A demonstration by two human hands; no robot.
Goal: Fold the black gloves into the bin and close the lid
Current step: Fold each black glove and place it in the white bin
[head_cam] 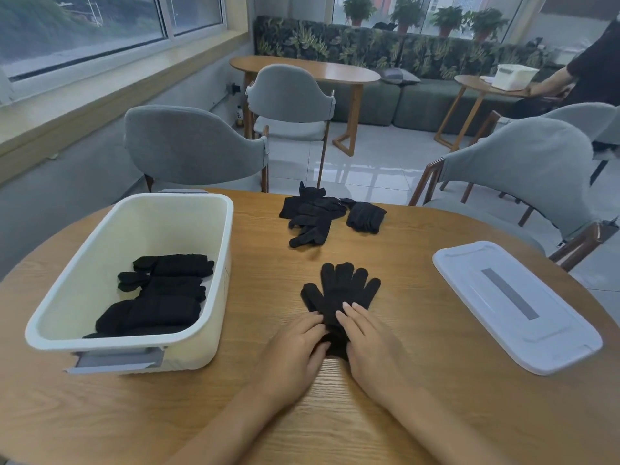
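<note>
A black glove (339, 297) lies flat on the wooden bench (385, 414), cuff toward the person, fingers pointing to 12 o'clock, its long axis running straight away. The left hand (295, 350) and right hand (369, 347) rest on the cuff end with fingers nearly straight, equally near. The fold looks likely to run along that axis. More unfolded gloves (322, 216) wait at 12 o'clock. The white bin (214, 250), holding 3 folded bundles (161, 293), sits at 9 o'clock; its lid (513, 303) lies at 3 o'clock, with bare wood between.
</note>
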